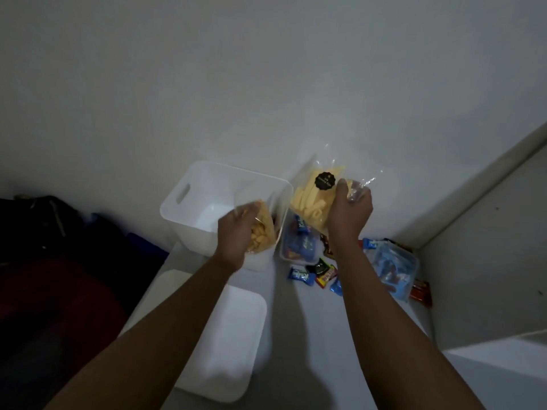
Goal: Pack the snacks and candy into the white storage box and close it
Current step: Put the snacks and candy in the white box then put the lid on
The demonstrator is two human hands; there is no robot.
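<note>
The white storage box stands open on the table, its inside bare where visible. My left hand grips a clear bag of small yellow snacks at the box's near right corner. To the right of the box, my right hand holds up a clear bag of pale yellow sticks with a black round label. The box's white lid lies flat on the table, near me.
Two clear tubs of blue-wrapped candy sit on the white table, with loose wrapped candies between them. Walls close in behind and on the right. Dark bags and cloth lie to the left.
</note>
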